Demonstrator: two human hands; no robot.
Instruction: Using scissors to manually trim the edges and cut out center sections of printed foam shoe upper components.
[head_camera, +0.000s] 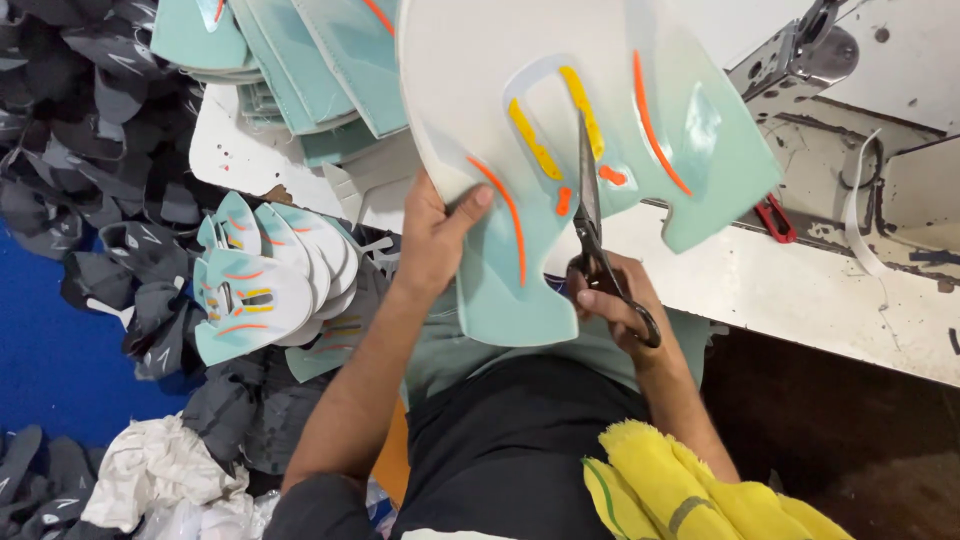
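I see my left hand (432, 232) gripping the near edge of a pale mint and white shoe panel (560, 120) with orange and yellow stripes, thumb pressed on its face. My right hand (612, 300) holds dark scissors (592, 215), blades pointing up across the panel's slot. A fanned stack of matching panels (265, 275) lies to my left among grey pieces (90, 110). A yellow cloth (680, 485) rests on my lap.
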